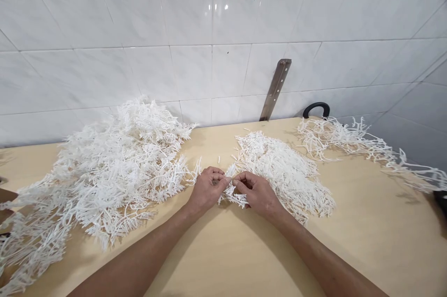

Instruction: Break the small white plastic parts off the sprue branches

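Between my two hands is a small white branched plastic piece (238, 198) with many thin prongs. My left hand (208, 189) pinches its upper left side between thumb and forefinger. With bent fingers, my right hand (259, 193) pinches at the same piece close to the left fingertips; what exactly lies under those fingers is too small to see. A heap of short white plastic strands (279, 166) lies just beyond and right of my right hand. To the left of my left hand rises a larger pile of white branched plastic pieces (132, 162).
White stringy plastic offcuts (335, 138) stretch along the right side of the wooden table (223, 259). A black curved handle (316, 107) stands behind them. A brown metal strip (275, 90) leans at the tiled wall (192, 73). Brown cardboard (7, 197) shows at the left edge.
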Demonstrator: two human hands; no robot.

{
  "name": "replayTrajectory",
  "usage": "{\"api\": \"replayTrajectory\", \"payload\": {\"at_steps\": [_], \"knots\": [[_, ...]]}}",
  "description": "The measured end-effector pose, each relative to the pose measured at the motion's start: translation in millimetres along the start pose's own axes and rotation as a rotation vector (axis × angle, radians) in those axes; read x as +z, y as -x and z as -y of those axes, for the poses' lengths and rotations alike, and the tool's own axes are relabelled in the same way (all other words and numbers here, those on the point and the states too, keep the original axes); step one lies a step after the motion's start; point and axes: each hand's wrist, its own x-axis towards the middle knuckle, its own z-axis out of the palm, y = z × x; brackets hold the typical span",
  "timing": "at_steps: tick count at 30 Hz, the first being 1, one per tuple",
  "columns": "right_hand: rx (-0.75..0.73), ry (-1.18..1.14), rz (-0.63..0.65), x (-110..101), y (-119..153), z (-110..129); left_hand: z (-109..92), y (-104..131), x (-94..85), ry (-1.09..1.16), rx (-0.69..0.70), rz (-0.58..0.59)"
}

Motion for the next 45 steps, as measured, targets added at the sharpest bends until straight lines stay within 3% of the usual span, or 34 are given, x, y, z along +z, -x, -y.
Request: {"api": "replayTrajectory", "payload": {"at_steps": [6, 14, 26, 39, 45], "knots": [[-0.006, 0.015, -0.037, -1.4, 1.0, 0.7, 3.7, 0.9, 2.4, -0.005, 0.032, 0.018], [-0.022, 0.021, 0.011, -6.0, 0.4, 1.3, 6.9, 0.6, 4.5, -0.008, 0.078, -0.01], [-0.057, 0.043, 0.007, -2.4, -0.7, -3.6, -3.2, 2.3, -0.3, 0.088, 0.03, -0.024], [-0.093, 0.061, 0.044, -4.6, 0.6, -5.8, -1.6, 1.4, 0.3, 0.089, 0.025, -0.033], [-0.136, 0.073, -0.002, -2.1, 2.7, -2.4, -0.8, 1.2, 0.6, 0.084, 0.005, -0.019]]}}
